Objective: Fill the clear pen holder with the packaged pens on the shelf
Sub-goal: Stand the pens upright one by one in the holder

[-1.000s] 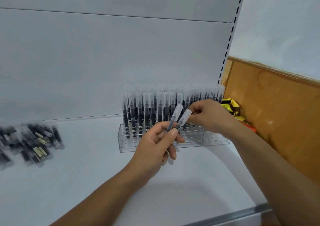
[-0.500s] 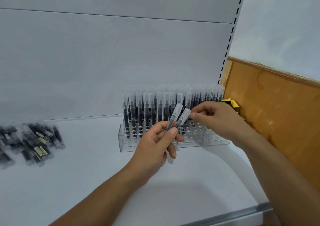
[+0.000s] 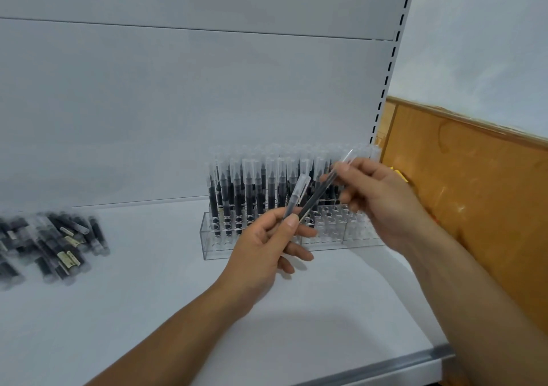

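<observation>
The left hand (image 3: 267, 246) is in the middle, above the white shelf (image 3: 148, 302). Its thumb and fingers are curled around one pen (image 3: 297, 194). This pen points up and a bit to the right, with its clear cap on top. The right hand (image 3: 378, 200) is higher and to the right. Its fingertips pinch a second pen (image 3: 321, 191) near the cap end. The second pen leans more, and its low end is just beside the left thumb and touches, or nearly touches, the first pen. Both pens have dark bodies. The right hand is a bit blurry. Behind both hands the clear holder (image 3: 360, 242) stands on the shelf, close to the grey back wall (image 3: 178, 104). Many dark pens (image 3: 247, 191) with clear caps stand straight up in it in rows, packed tight on its left side. On its right side, near the front, open holes show. Far off to the left, a pile (image 3: 55, 245) of packed pens lies flat on the shelf, well apart from the holder. A brown wood wall (image 3: 480, 202) is on the right. Something yellow (image 3: 399, 175) peeks out behind the right hand, but I cannot tell what it is.
</observation>
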